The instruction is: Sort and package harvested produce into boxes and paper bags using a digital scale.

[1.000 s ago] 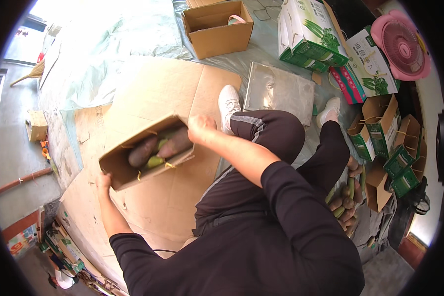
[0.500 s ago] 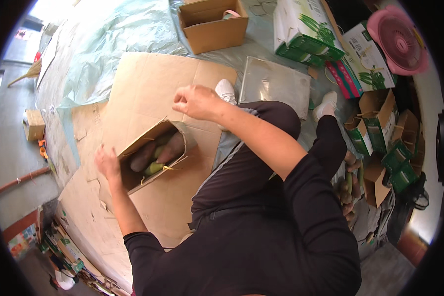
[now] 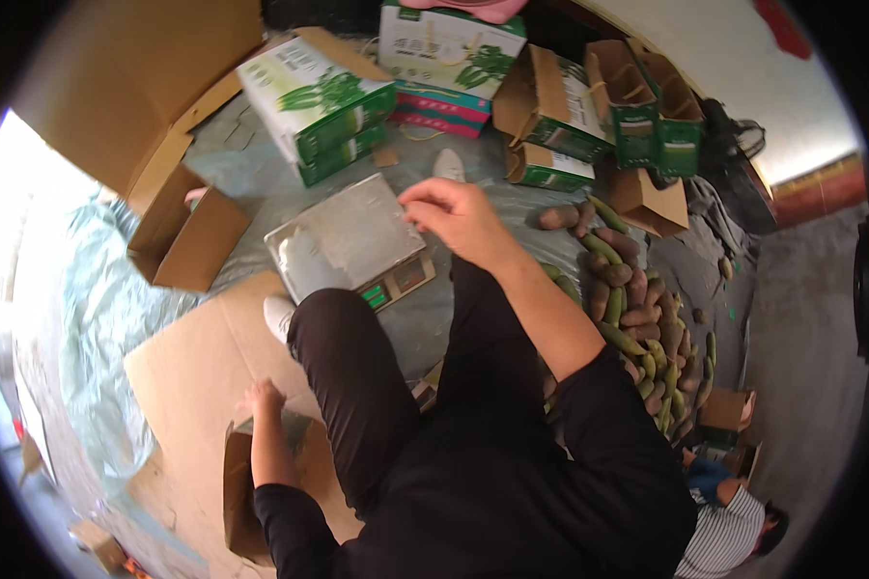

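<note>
My left hand (image 3: 263, 394) is over the far end of an open cardboard box (image 3: 238, 473), its fingers loosely apart and nothing seen in them. My forearm crosses the box and covers much of its inside, so its contents are hidden. My right hand (image 3: 459, 220) hovers at the right edge of a scale with a flat metal platform (image 3: 343, 236). Its fingers are bent, with thumb and forefinger apart and nothing between them. Whether the fingertips touch the scale, I cannot tell. A green display (image 3: 375, 293) glows on the scale's near side.
Brown tubers and long green vegetables (image 3: 637, 309) lie piled to my right. Green-and-white cartons (image 3: 319, 96) stand ahead, with open boxes (image 3: 550, 106) at the far right. A small brown box (image 3: 188, 232) sits left of the scale. Flattened cardboard (image 3: 203, 357) covers the floor. Another person (image 3: 724, 526) is at lower right.
My view has swung to the right, bringing the vegetable pile and a person into sight. My right hand has gone from above the box to beside the scale. The left stays by the box.
</note>
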Demonstrator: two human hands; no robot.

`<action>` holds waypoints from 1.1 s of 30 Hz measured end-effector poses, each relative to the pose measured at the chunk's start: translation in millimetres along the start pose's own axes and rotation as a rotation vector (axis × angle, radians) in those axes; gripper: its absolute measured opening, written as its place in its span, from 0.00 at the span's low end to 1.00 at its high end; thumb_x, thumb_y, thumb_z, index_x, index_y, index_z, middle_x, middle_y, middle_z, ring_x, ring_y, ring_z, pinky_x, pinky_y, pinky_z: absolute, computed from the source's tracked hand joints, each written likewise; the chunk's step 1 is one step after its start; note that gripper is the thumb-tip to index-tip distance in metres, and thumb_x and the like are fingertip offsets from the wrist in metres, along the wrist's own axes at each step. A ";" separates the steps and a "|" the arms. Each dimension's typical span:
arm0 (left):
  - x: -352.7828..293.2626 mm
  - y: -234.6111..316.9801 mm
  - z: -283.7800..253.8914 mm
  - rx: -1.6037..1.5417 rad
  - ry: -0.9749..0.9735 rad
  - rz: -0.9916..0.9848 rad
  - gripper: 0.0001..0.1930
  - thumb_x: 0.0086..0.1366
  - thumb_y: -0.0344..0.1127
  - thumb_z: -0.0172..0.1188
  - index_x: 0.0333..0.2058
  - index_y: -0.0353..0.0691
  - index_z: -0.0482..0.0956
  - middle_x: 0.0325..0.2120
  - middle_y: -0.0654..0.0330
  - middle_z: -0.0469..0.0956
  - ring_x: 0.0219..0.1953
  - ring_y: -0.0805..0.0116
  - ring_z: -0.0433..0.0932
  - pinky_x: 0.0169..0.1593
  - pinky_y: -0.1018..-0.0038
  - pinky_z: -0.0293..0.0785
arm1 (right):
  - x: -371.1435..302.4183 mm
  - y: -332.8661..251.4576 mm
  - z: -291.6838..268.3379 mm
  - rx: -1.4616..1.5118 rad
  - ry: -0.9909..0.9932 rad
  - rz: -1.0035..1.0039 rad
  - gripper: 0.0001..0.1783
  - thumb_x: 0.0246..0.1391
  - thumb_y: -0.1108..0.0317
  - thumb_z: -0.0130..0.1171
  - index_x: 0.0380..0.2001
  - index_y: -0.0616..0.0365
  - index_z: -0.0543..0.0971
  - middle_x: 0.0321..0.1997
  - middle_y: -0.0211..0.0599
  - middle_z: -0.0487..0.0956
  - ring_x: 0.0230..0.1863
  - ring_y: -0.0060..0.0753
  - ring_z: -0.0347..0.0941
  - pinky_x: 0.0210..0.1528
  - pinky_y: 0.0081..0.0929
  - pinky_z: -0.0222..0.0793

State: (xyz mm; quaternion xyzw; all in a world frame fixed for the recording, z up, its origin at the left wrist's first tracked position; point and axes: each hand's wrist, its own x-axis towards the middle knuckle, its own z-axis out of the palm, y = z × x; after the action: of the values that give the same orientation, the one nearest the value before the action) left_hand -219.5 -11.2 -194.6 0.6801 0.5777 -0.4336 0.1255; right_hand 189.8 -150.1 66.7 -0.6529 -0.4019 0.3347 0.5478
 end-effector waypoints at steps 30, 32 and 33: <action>-76.1 -74.0 101.9 -0.861 0.053 0.007 0.12 0.56 0.28 0.55 0.40 0.35 0.74 0.28 0.56 0.75 0.31 0.67 0.74 0.32 0.71 0.69 | -32.6 172.8 -364.0 -0.719 0.996 0.158 0.09 0.47 0.63 0.58 0.30 0.54 0.80 0.30 0.44 0.80 0.34 0.46 0.77 0.38 0.37 0.71; -73.8 -77.4 102.0 -1.055 -0.024 -0.052 0.12 0.55 0.28 0.57 0.39 0.35 0.73 0.25 0.56 0.76 0.28 0.69 0.75 0.29 0.73 0.70 | -8.7 155.9 -394.5 -0.707 1.114 0.125 0.12 0.46 0.61 0.60 0.33 0.57 0.80 0.29 0.43 0.79 0.34 0.45 0.76 0.39 0.37 0.71; -53.3 -105.4 85.6 -1.347 0.282 0.211 0.08 0.55 0.21 0.49 0.33 0.35 0.74 0.16 0.62 0.72 0.16 0.74 0.69 0.20 0.83 0.65 | 9.6 145.7 -404.8 -0.733 1.126 0.129 0.16 0.46 0.60 0.61 0.36 0.58 0.79 0.34 0.44 0.79 0.39 0.45 0.75 0.41 0.37 0.70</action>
State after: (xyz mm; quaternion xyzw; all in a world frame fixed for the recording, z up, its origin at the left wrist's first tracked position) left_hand -349.5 -72.9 -171.3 0.5563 0.6626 0.1260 0.4854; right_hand 572.4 -333.5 -5.6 -0.8941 -0.1031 -0.1827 0.3957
